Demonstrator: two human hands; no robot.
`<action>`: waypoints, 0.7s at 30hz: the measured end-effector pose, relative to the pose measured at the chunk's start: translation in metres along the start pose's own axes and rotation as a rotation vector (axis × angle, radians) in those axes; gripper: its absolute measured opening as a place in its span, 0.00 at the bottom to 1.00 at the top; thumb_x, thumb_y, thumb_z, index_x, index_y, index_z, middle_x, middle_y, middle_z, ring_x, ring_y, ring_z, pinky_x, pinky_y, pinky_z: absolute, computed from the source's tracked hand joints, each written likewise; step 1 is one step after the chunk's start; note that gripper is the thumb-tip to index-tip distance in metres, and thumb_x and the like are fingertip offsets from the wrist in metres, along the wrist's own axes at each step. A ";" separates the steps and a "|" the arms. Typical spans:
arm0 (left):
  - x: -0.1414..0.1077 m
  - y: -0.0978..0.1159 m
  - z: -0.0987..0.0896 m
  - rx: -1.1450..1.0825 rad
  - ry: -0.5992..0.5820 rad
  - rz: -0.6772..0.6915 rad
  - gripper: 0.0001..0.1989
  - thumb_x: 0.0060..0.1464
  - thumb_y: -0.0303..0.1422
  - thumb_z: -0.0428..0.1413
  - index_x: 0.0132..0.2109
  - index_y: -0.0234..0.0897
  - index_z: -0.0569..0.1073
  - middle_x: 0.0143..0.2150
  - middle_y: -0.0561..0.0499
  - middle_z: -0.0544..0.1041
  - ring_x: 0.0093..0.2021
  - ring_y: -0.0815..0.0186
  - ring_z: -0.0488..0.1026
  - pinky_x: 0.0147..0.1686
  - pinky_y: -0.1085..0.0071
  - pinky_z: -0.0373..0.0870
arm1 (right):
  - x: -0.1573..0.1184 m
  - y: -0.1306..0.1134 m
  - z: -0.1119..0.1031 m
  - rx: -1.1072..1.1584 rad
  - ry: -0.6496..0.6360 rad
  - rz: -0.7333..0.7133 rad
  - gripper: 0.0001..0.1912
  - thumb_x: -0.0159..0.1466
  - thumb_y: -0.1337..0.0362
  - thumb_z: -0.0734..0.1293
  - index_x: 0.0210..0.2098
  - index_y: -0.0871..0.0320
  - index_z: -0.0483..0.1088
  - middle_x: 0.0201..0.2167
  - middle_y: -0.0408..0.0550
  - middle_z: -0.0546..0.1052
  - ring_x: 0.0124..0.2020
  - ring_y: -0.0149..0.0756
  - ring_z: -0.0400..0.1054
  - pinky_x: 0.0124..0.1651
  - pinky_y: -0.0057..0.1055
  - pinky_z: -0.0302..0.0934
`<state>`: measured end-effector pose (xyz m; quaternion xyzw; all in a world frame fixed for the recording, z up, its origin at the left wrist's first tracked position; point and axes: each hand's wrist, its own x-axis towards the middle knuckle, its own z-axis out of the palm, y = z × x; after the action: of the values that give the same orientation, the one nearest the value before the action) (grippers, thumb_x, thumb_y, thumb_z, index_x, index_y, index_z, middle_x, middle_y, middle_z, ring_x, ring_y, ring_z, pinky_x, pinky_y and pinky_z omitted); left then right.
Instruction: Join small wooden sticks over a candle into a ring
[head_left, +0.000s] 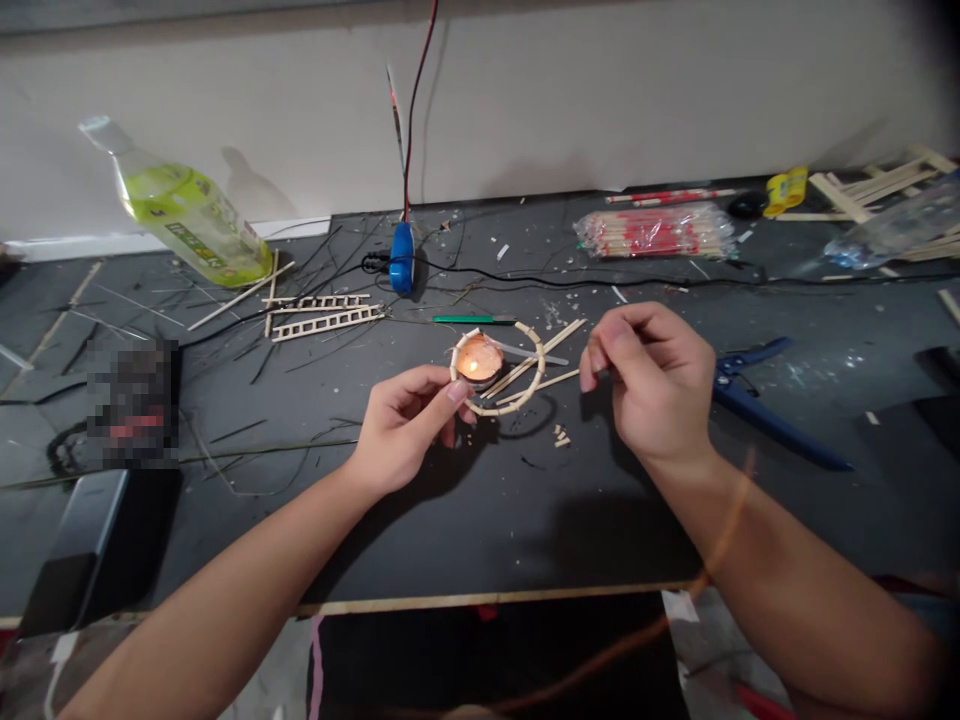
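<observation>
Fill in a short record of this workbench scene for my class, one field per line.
Left hand: holds the segmented ring by its left side
Right hand: raised beside the ring, apart from it; any held item unclear
Ring shape: curved, gap at top
Flame: lit candle, near the left hand
Tools: blue-handled tool, thin green tool
Built pieces: ladder-like frames
Packaged: red-and-pale sticks
Drink: yellow-green bottle

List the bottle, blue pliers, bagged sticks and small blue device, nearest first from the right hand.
1. Blue pliers, just right of the right hand.
2. Bagged sticks, beyond it.
3. Small blue device, beyond it and to the left.
4. Bottle, far left.
</observation>
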<state>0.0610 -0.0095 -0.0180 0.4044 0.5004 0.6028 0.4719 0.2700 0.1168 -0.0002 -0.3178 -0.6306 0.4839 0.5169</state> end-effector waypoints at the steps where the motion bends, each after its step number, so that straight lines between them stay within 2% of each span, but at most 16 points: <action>1: 0.000 0.000 -0.001 0.003 0.002 0.003 0.11 0.63 0.39 0.64 0.41 0.34 0.81 0.28 0.50 0.81 0.20 0.74 0.71 0.21 0.77 0.69 | 0.003 0.000 -0.003 0.006 -0.003 -0.008 0.09 0.70 0.58 0.71 0.33 0.53 0.73 0.23 0.40 0.68 0.21 0.31 0.64 0.24 0.34 0.58; 4: 0.001 0.001 -0.004 0.024 0.020 0.021 0.12 0.63 0.40 0.64 0.42 0.34 0.81 0.29 0.49 0.81 0.20 0.73 0.71 0.21 0.76 0.67 | 0.014 0.001 -0.014 -0.051 -0.020 -0.016 0.14 0.71 0.56 0.69 0.30 0.52 0.70 0.24 0.41 0.67 0.21 0.31 0.64 0.25 0.34 0.57; 7: 0.003 0.002 -0.009 0.035 0.046 0.048 0.12 0.63 0.40 0.64 0.42 0.35 0.80 0.29 0.49 0.81 0.20 0.73 0.71 0.20 0.76 0.65 | 0.023 0.004 -0.024 -0.160 -0.007 -0.039 0.22 0.70 0.54 0.70 0.22 0.53 0.65 0.20 0.40 0.64 0.20 0.30 0.60 0.25 0.33 0.55; 9: 0.004 0.002 -0.011 0.030 0.058 0.058 0.11 0.63 0.40 0.64 0.42 0.35 0.80 0.29 0.50 0.81 0.20 0.73 0.71 0.20 0.76 0.65 | 0.024 0.005 -0.026 -0.178 -0.044 0.002 0.17 0.68 0.53 0.72 0.27 0.54 0.72 0.21 0.41 0.68 0.21 0.30 0.62 0.26 0.32 0.56; 10: 0.005 0.002 -0.011 0.023 0.062 0.057 0.11 0.63 0.40 0.64 0.41 0.35 0.80 0.29 0.50 0.81 0.20 0.73 0.71 0.20 0.76 0.66 | 0.022 0.005 -0.024 -0.158 -0.101 0.048 0.12 0.67 0.53 0.73 0.33 0.54 0.76 0.23 0.41 0.71 0.23 0.30 0.64 0.26 0.31 0.58; 11: 0.005 0.002 -0.010 0.017 0.064 0.052 0.11 0.63 0.40 0.64 0.41 0.35 0.80 0.29 0.50 0.81 0.19 0.73 0.71 0.20 0.76 0.66 | 0.019 0.005 -0.021 -0.118 -0.185 0.105 0.12 0.66 0.52 0.73 0.41 0.54 0.78 0.27 0.43 0.74 0.25 0.30 0.67 0.27 0.30 0.59; 13: 0.005 0.003 -0.007 0.001 0.063 0.039 0.11 0.62 0.40 0.64 0.41 0.35 0.80 0.29 0.50 0.82 0.19 0.73 0.70 0.19 0.76 0.66 | 0.009 0.003 -0.012 -0.020 -0.378 0.217 0.19 0.65 0.51 0.74 0.50 0.54 0.77 0.31 0.45 0.78 0.28 0.31 0.70 0.28 0.29 0.62; 15: 0.004 0.003 -0.003 -0.016 0.053 0.029 0.12 0.62 0.40 0.64 0.41 0.34 0.80 0.29 0.49 0.82 0.19 0.73 0.71 0.19 0.76 0.67 | -0.004 0.001 -0.001 0.036 -0.494 0.279 0.21 0.61 0.54 0.78 0.50 0.54 0.77 0.33 0.45 0.80 0.30 0.31 0.71 0.31 0.28 0.65; 17: 0.002 0.004 0.001 -0.033 0.037 0.023 0.11 0.62 0.40 0.64 0.42 0.34 0.81 0.29 0.49 0.82 0.19 0.73 0.71 0.19 0.76 0.68 | -0.016 -0.001 0.010 0.011 -0.523 0.301 0.18 0.58 0.57 0.80 0.46 0.54 0.79 0.33 0.45 0.81 0.31 0.31 0.72 0.33 0.28 0.67; 21: 0.000 0.004 0.005 -0.080 -0.028 0.030 0.09 0.61 0.36 0.66 0.45 0.35 0.82 0.32 0.49 0.83 0.20 0.74 0.72 0.20 0.77 0.72 | -0.028 -0.002 0.022 0.004 -0.442 0.306 0.09 0.61 0.58 0.78 0.38 0.55 0.81 0.31 0.45 0.81 0.29 0.31 0.73 0.32 0.29 0.68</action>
<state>0.0650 -0.0090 -0.0133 0.4011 0.4632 0.6235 0.4856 0.2564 0.0848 -0.0082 -0.2948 -0.6718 0.6154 0.2881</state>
